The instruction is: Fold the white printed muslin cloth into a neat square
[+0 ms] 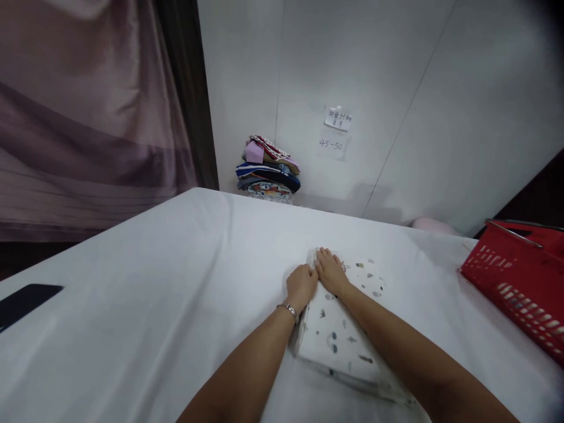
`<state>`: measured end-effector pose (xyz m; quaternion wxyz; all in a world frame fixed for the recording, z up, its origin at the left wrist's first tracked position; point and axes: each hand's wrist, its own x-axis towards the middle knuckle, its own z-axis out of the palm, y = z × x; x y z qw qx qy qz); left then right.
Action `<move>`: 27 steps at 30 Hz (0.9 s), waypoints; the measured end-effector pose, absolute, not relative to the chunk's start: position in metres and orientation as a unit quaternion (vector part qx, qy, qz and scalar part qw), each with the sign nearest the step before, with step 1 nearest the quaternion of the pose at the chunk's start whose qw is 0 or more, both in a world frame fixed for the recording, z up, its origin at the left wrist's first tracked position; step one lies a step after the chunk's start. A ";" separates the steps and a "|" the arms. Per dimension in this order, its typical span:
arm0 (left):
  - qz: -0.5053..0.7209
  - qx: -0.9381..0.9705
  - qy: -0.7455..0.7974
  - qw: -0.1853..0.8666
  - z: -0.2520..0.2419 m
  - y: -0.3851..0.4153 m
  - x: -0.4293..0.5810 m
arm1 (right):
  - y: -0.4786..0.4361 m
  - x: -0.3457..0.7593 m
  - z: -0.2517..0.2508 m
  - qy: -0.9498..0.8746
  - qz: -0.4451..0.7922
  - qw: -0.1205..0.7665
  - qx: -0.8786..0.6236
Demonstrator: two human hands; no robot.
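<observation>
A folded white cloth (339, 338) with small dark printed shapes lies on the white-covered table (154, 294). My left hand (302, 286), with a thin bracelet at the wrist, is curled at the cloth's left far edge and grips it. My right hand (330, 271) rests on top of the cloth's far end, fingers together and pressing down. The two hands touch each other at the far left corner of the cloth.
A red plastic basket (520, 282) stands at the right edge. A stack of folded colourful clothes (268, 170) sits at the far end by the wall. A dark flat object (24, 302) lies at the left edge. Paper notes (337, 120) hang on the wall.
</observation>
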<state>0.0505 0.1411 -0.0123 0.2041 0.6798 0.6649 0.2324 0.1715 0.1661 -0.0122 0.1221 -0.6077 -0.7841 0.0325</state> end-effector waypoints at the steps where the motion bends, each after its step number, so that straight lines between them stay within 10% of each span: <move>1: 0.233 0.680 0.665 0.203 -0.013 0.141 0.051 | 0.166 0.171 -0.013 -0.786 0.035 0.118 -0.606; 27: 0.222 0.671 0.648 0.283 -0.010 0.155 0.038 | 0.122 0.160 -0.011 -0.771 0.064 0.086 -0.627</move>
